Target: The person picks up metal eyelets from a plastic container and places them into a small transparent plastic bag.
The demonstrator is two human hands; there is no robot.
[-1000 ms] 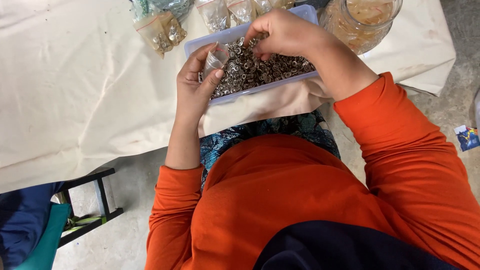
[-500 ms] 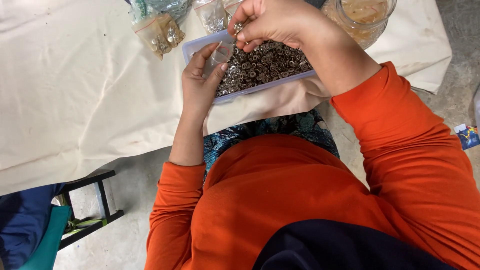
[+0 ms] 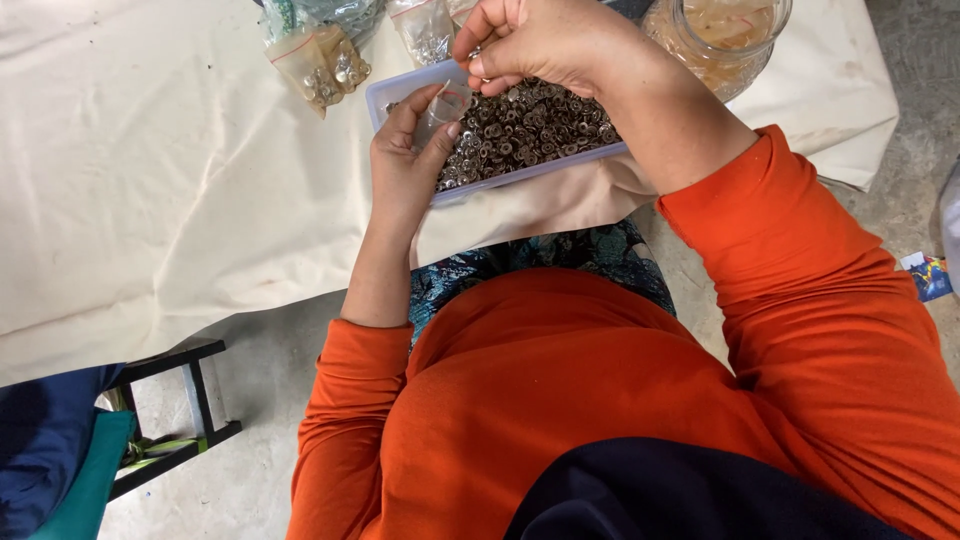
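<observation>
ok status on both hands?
Left hand holds small clear bag open. Right hand pinches small metal pieces above tray. Nothing in the way.

Glass jar (image 3: 722, 35), possibly amber-filled; black stool (image 3: 175, 420)

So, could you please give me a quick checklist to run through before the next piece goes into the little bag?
1. Left hand holds the small clear bag upright: ok.
2. Bag mouth open: cannot tell.
3. Right hand pinches a small metal piece above the tray: ok; how many pieces, cannot tell.
4. Tray of metal fasteners rests on the cloth-covered table, near its edge: ok.
5. Filled bags and glass jar stand apart from both hands: ok.
</observation>
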